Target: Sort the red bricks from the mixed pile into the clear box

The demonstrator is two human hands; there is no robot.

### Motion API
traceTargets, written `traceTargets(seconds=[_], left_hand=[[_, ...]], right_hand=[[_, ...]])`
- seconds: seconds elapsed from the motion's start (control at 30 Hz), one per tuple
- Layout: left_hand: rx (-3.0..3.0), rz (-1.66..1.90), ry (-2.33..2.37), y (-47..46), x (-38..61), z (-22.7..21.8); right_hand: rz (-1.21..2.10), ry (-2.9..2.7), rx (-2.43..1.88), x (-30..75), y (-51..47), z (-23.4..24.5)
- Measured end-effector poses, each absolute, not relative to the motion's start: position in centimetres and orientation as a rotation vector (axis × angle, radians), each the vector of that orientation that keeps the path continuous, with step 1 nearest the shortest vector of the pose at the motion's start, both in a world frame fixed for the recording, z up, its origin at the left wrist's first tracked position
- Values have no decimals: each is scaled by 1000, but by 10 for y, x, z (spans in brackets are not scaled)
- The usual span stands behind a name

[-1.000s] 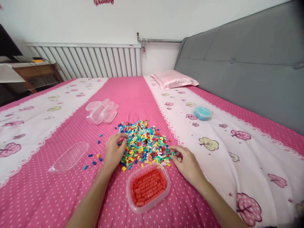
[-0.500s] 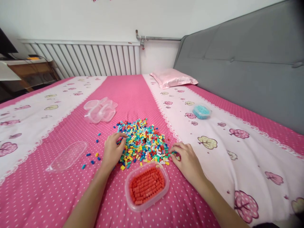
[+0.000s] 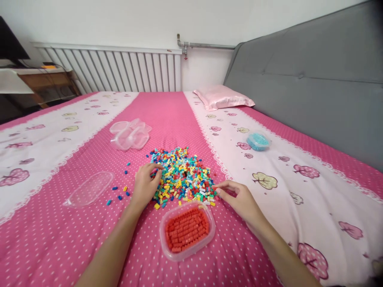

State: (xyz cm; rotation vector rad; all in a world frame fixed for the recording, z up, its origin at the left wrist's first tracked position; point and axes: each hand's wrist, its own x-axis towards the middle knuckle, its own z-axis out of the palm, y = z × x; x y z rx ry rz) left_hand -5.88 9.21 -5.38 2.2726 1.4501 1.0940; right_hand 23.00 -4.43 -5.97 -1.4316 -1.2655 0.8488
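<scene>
A heap of small toy bricks (image 3: 179,175) in many colours lies on the pink bedspread. At its left edge my left hand (image 3: 145,184) rests with curved fingers apart, touching the bricks and holding nothing visible. On the right side of the heap, my right hand (image 3: 241,199) pinches what looks like a small red toy brick (image 3: 214,187) between thumb and index finger. Just in front of the heap stands an uncovered clear plastic box (image 3: 213,231), with red bricks (image 3: 187,229) packed inside in neat rows.
A clear lid (image 3: 89,189) lies at left, near several stray bricks (image 3: 120,197). Beyond it sit clear empty-looking containers (image 3: 131,135). A box of light blue bricks (image 3: 258,141) stands at right. Farther back are a pink pillow (image 3: 223,97), a grey headboard (image 3: 311,59) and a radiator (image 3: 110,69).
My right hand has drawn its thumb and index finger together at the heap's edge, where a red brick shows. My left hand stays nearly in place. The camera view has shifted slightly.
</scene>
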Motion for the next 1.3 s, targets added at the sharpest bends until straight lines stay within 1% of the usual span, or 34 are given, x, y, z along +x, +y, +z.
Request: traceTargets(seconds=[0.17,0.33,0.5,0.7,0.8,0.87,1.07,1.17,1.3], left_hand=[[2283,1075,1476,86,-56,-55],[2285,1056,1517,81,-53,-58],[2254,1072,1504,78,-50,-58],[2234,1070,1481,77,-49,-56],[2233,1069,1480,77,-48,-56],[2231,1068,1484,77,-48,-56],[2239,1056,1479,78,-47,-57],[2243,1050,1481,77,-46,-58],[2237,1057,1480,76,-45,-58]], right_hand=[[848,-1228,-1413,228,-49,-60],[716,-1401,-1439,225,-56,-55],[727,-1485,-1492,209,-66,-30],[820,-1554,-1397,166,-65,-2],[700,-1683,-1385,153,-60,0],[624,-1723,-1430,153,-58,-1],[592,-1714,-1672,169,-64,2],[445,-1800,-1783,170,-73,3],[19,-1984,-1855,163,-85,-2]])
